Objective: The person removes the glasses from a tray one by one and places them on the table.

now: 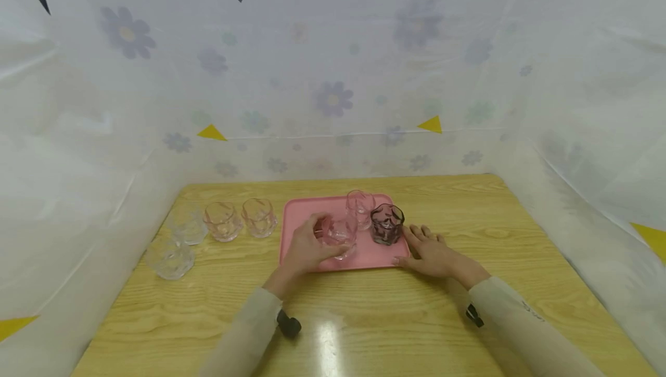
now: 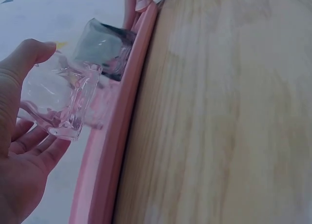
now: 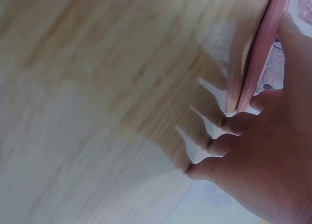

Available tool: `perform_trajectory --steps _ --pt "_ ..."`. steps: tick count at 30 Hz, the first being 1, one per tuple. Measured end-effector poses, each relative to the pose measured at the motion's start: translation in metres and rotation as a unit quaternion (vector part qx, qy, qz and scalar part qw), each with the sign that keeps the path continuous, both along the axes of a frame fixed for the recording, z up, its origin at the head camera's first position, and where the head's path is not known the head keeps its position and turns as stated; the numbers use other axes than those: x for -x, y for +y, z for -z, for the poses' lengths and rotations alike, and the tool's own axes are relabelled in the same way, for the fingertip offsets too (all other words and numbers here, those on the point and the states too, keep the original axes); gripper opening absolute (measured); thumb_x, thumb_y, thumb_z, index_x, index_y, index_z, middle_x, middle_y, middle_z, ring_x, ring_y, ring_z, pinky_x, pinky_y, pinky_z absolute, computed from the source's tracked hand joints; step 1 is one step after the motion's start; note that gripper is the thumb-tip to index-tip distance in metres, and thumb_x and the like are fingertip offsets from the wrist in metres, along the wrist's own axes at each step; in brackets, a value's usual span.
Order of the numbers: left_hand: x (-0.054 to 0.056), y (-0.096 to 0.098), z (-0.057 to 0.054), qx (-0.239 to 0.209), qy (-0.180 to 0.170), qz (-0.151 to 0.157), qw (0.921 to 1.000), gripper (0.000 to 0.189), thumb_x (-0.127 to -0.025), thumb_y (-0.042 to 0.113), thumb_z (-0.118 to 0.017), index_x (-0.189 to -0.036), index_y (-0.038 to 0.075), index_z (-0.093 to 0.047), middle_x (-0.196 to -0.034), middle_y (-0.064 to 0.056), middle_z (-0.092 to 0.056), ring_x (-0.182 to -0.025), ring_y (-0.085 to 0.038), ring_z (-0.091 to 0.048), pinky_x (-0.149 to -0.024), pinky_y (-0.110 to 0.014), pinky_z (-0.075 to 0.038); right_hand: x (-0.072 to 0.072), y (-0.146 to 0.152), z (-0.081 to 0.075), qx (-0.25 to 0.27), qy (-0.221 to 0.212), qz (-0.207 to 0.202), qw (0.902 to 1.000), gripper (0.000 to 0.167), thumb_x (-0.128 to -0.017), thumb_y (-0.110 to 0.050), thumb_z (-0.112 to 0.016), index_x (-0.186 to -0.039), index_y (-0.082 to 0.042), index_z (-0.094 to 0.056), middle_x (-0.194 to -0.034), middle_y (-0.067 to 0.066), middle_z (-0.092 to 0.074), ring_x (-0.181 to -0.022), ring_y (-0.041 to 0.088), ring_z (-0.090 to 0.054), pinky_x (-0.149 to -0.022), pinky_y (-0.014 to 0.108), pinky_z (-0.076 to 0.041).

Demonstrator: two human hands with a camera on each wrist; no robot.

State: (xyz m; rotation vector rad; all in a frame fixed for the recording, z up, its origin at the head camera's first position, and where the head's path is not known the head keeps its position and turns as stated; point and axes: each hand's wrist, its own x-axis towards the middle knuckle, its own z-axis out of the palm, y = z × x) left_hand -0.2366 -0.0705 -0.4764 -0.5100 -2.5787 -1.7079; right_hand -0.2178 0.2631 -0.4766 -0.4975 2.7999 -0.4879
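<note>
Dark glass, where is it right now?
In the head view, the dark glass stands on the pink tray near its right edge, beside the right hand.

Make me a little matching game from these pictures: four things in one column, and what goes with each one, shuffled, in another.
1. dark glass
2. left hand
3. right hand
4. wooden table

A. grips a pale glass
B. lies beneath the tray
C. stands on the tray
D. has fingers at the tray's right end

Pairs: 1-C, 2-A, 3-D, 4-B

Transparent glass (image 2: 57, 100) in left hand (image 2: 22, 177)
</note>
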Motion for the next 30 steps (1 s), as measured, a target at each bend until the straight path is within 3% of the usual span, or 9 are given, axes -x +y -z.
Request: perform_trajectory --steps 9,13,23,25,30 --pt "-0.004 -0.043 -0.007 -0.006 -0.023 -0.058 0.9981 0.088 -0.074 0.028 -0.099 -0.148 0.010 -0.055 -0.138 -0.012 -0.063 -0.123 -0.032 -0.065 -0.103 -0.048 -0.058 0.001 0.008 0.006 0.050 0.016 -0.018 0.9984 0.102 -0.099 -0.070 -0.055 -0.169 -0.006 -0.018 -0.168 0.040 -0.016 -0.153 0.066 -0.006 -0.113 0.088 -0.006" --pt "-0.007 -0.066 -0.006 0.001 -0.019 -0.072 0.9972 0.091 -0.076 0.031 -0.098 -0.151 0.007 -0.052 -0.141 -0.015 -0.062 -0.126 -0.035 -0.064 -0.104 -0.048 -0.058 -0.002 0.006 0.000 0.040 0.007 -0.012 0.9991 0.103 -0.099 -0.071 -0.055 -0.168 -0.003 -0.020 -0.169 0.038 -0.016 -0.154 0.064 -0.007 -0.115 0.087 -0.007" --pt "-0.018 -0.120 -0.009 0.000 -0.007 -0.126 0.9920 0.088 -0.080 0.032 -0.095 -0.152 0.007 -0.051 -0.136 -0.017 -0.065 -0.130 -0.036 -0.062 -0.109 -0.052 -0.054 0.003 0.010 0.013 0.034 0.017 -0.010 0.9992 0.102 -0.099 -0.070 -0.056 -0.169 -0.006 -0.017 -0.170 0.035 -0.016 -0.156 0.062 -0.006 -0.115 0.087 -0.007" --pt "-0.022 -0.130 -0.010 0.008 -0.006 -0.139 0.9902 0.087 -0.081 0.032 -0.094 -0.152 0.009 -0.050 -0.134 -0.016 -0.065 -0.129 -0.033 -0.062 -0.110 -0.046 -0.054 0.002 0.010 0.011 0.043 0.019 -0.015 0.9988 0.102 -0.099 -0.070 -0.056 -0.169 -0.006 -0.018 -0.169 0.038 -0.016 -0.154 0.064 -0.006 -0.114 0.088 -0.007" --pt "-0.033 -0.152 -0.009 0.016 0.001 -0.172 0.9849 0.085 -0.083 0.030 -0.092 -0.153 0.009 -0.050 -0.128 -0.014 -0.066 -0.122 -0.025 -0.063 -0.100 -0.013 -0.050 -0.001 0.006 0.003 0.037 0.009 -0.014 0.9992 0.101 -0.100 -0.068 -0.056 -0.168 -0.002 -0.019 -0.169 0.038 -0.016 -0.155 0.064 -0.008 -0.115 0.087 -0.007"
